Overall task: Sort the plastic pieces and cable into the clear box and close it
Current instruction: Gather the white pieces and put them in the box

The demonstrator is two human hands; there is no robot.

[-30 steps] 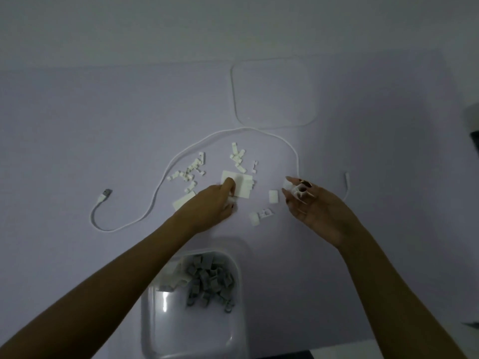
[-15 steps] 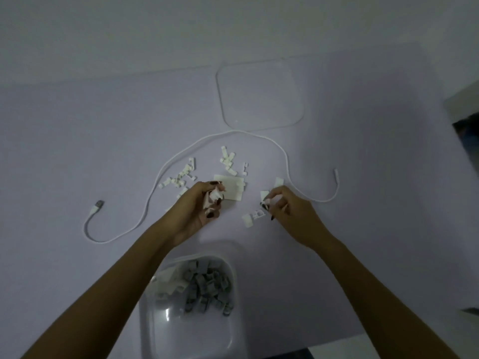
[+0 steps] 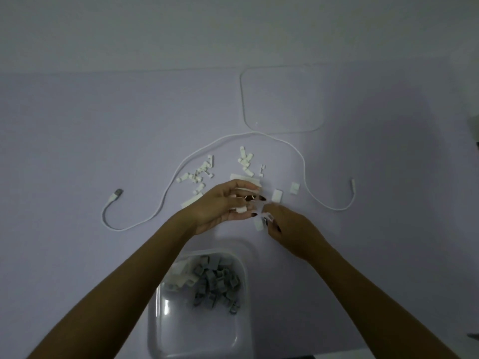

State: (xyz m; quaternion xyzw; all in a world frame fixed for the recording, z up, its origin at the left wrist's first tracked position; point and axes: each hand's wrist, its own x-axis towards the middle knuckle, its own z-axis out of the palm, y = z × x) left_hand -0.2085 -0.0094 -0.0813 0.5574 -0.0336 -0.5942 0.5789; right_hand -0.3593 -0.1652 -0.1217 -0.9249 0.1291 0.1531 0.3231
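Looking down through the head camera, I see my left hand over the middle of the lavender counter, palm turned up, its fingers curled round a few white plastic pieces, one resting on the palm. My right hand sits just beside it, knuckles up, its fingers pinching a small white clip at the fingertips; the two hands nearly touch.

Loose white pieces lie on the counter beyond the hands: a scatter of small ones to the left, a second cluster farther back, and two flat squares to the right of my left hand. A white cable arcs around all of them, its USB plug lying far left and its thin connector far right.

Nearest me, between my forearms, stands the clear box, open, with a heap of grey pieces and a few white ones at its far end. Its clear lid lies flat at the back of the counter, well apart from the box, just beyond the cable's arc.
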